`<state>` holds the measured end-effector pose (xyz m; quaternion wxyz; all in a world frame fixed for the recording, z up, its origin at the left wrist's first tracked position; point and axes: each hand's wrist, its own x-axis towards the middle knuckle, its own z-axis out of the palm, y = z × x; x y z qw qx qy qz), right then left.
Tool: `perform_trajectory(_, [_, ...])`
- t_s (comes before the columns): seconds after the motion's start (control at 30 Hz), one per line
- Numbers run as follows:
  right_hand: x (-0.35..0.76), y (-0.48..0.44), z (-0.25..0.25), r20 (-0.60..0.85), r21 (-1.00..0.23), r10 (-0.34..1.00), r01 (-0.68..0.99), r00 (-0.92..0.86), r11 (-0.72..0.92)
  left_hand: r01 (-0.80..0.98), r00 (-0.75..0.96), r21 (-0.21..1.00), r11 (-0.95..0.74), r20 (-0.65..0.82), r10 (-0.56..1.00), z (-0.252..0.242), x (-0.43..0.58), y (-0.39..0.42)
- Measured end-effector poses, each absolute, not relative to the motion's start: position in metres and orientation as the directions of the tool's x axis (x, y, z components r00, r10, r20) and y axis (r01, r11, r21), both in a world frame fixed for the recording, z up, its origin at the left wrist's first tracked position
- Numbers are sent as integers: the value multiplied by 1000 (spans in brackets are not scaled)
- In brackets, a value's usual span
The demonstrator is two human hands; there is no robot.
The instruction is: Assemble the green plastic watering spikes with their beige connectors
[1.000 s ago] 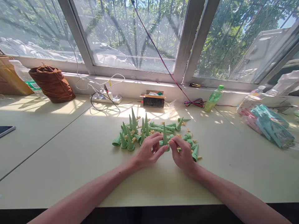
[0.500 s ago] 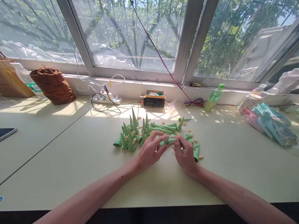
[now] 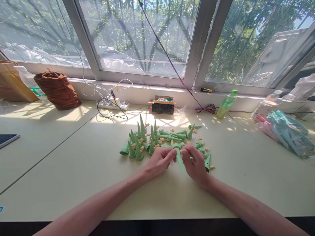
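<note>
"Left of the hands?"
"Standing on the cream table (image 3: 73, 170) — tapered green plastic cones (image 3: 139, 154)."
"Next?"
"Pinched by the left hand (image 3: 159, 160) with curled fingers — a wide-collared green plastic spike (image 3: 179, 160), tip nearward."
"Then?"
"Bunched fingertips beside the spike, on the right hand (image 3: 196, 163); cannot tell if gripping anything."

Sunlit indoor handwork spot, exact kind uncertain

A long pale table (image 3: 81, 164) runs beneath wide windows (image 3: 137, 36) with greenery (image 3: 232, 49) outside, its middle given to a crowd of green cones (image 3: 139, 154) and small tan fittings (image 3: 212, 167). A power strip (image 3: 106, 104) lies at the far edge. A brown bag (image 3: 59, 91) far left and a drink bottle (image 3: 225, 106) far right suit a home, office or small workshop alike.
</note>
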<state>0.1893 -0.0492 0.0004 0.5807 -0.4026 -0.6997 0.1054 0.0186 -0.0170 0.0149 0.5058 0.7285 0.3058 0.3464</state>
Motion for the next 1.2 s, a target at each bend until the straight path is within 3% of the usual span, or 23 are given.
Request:
perform_trajectory(0.17, [191,-48,-2,693,-646,720,410,-38,644,90,573,972,-218,128,809,25,18,-18])
perform_trajectory(0.47, [192,-47,-4,664,-667,747,428,-31,611,-11,562,981,-194,166,810,19,20,-18])
perform_trajectory(0.87, [191,-48,1,661,-652,749,461,-44,602,74,564,782,-619,479,673,19,18,-18])
perform_trajectory(1.2, [191,-47,1,667,-639,744,493,-25,590,147,611,547,-824,605,510,9,12,-12])
